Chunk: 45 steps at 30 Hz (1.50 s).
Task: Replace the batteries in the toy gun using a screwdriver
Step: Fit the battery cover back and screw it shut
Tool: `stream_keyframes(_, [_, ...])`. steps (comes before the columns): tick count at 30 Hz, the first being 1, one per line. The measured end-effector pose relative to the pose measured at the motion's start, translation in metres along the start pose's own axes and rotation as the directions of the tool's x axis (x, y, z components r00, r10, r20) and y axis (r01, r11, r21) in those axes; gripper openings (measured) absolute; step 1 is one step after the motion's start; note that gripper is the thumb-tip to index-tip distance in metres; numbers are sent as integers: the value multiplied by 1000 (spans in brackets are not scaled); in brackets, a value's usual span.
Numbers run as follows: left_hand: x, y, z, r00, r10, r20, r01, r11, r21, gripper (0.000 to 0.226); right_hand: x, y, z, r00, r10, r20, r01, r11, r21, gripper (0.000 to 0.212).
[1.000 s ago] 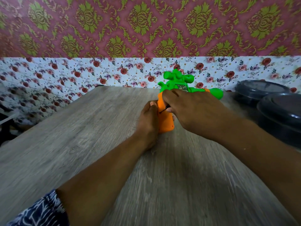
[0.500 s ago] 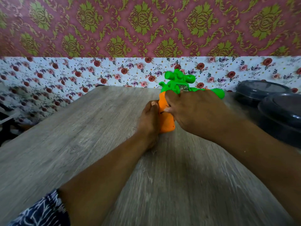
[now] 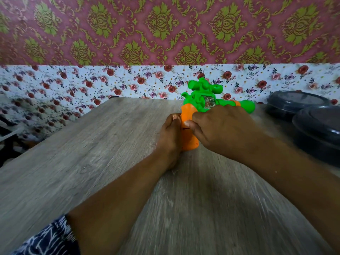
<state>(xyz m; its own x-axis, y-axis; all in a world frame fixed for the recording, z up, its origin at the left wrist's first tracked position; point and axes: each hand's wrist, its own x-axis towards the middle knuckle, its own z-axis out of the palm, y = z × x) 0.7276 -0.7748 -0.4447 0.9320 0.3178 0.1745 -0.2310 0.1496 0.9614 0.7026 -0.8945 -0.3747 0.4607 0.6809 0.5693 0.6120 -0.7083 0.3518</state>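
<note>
1 toy gun [image 3: 199, 100], between 2 hands: left hand [image 3: 170, 138], right hand [image 3: 224, 131]. 2 dark lidded containers [image 3: 316, 126] right of right hand. 1 bench [image 3: 92, 153].

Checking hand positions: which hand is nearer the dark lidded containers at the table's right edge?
Right. The right hand lies over the toy gun, beside the containers; the left hand is on the gun's far side.

We see a grey wood-grain table [image 3: 92, 162] bearing a green and orange plastic toy gun [image 3: 200, 100] near its far edge, its orange grip towards us, and two dark round lidded plastic containers [image 3: 316, 126] just beside each other at the right edge
</note>
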Motion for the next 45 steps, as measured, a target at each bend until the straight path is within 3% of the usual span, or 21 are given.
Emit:
stream_keyframes(4, [1, 2, -1, 999, -30, 11, 30, 1000, -1, 35, -4, 5, -6, 999, -25, 42, 18, 988, 155, 28])
stream_keyframes(9, [2, 1, 1, 1000, -21, 18, 22, 999, -45, 35, -1, 10, 0, 994, -79, 70, 81, 996, -28, 31])
stream_keyframes(13, [-1, 3, 2, 1000, -7, 17, 8, 999, -34, 34, -2, 15, 5, 989, -144, -22, 143, 987, -68, 25])
stream_keyframes(16, [0, 3, 1, 1000, -8, -9, 8, 1000, 11, 32, -6, 6, 12, 998, -53, -25, 50, 994, -95, 20])
stream_keyframes(18, [-2, 3, 2, 1000, 18, -5, -18, 998, 57, 29, -8, -4, 13, 991, 110, 80, -104, 992, -73, 15])
stream_keyframes(19, [-5, 4, 2, 999, 41, 16, -42, 996, 73, 28, -7, -5, 11, 961, 212, 179, -224, 974, 45, 20])
stream_keyframes(20, [-7, 5, 2, 997, 59, 42, -63, 995, 77, 27, -5, -4, 10, 901, 307, 307, -382, 895, 228, 29])
stream_keyframes(21, [-10, 6, 2, 994, 79, 74, -85, 993, 80, 27, -3, 0, 8, 810, 368, 456, -564, 702, 434, 34])
stream_keyframes(22, [-11, 6, 1, 990, 97, 98, -106, 990, 96, 26, -2, 4, 3, 700, 384, 602, -710, 456, 536, 36])
stream_keyframes(23, [-12, 6, 2, 987, 107, 123, -122, 985, 119, 25, -2, 8, 0, 635, 385, 670, -772, 296, 562, 37])
stream_keyframes(24, [-12, 6, 2, 984, 112, 137, -131, 981, 140, 25, -2, 9, -2, 608, 369, 702, -792, 232, 564, 38])
stream_keyframes(25, [-12, 7, 2, 983, 111, 144, -131, 981, 142, 24, -2, 11, -4, 642, 368, 673, -767, 303, 566, 36])
stream_keyframes(27, [-11, 8, 3, 986, 100, 132, -116, 985, 124, 25, -1, 8, -10, 769, 340, 541, -627, 566, 535, 27])
stream_keyframes(29, [-11, 9, 4, 990, 82, 115, -95, 989, 114, 27, -1, 7, -14, 853, 238, 465, -469, 741, 482, 17])
stream_keyframes(32, [-10, 11, 5, 994, 46, 103, -51, 998, 43, 32, -4, 2, -11, 935, 101, 340, -177, 963, 201, 16])
stream_keyframes(34, [-11, 12, 4, 993, 11, 120, -11, 1000, 3, 32, -5, 2, -10, 987, -23, 157, 25, 1000, -11, 15])
stream_keyframes(38, [-12, 11, 4, 994, 31, 102, -30, 999, -12, 26, -18, 5, -4, 983, -177, -54, 170, 979, -114, 6])
stream_keyframes(41, [-13, 8, 5, 993, 108, 57, -115, 982, 148, 22, -29, -1, 8, 995, -77, -66, 72, 994, -77, 12])
stream_keyframes(43, [-15, 8, 5, 983, 175, 49, -182, 949, 258, 33, -30, -11, 10, 988, 155, 8, -156, 986, 60, 17])
stream_keyframes(44, [-16, 9, 4, 978, 203, 44, -207, 937, 280, 37, -27, -16, 8, 954, 290, 81, -301, 931, 206, 14])
stream_keyframes(45, [-17, 11, 4, 974, 219, 49, -224, 926, 305, 41, -24, -16, 7, 885, 414, 215, -466, 798, 382, 14])
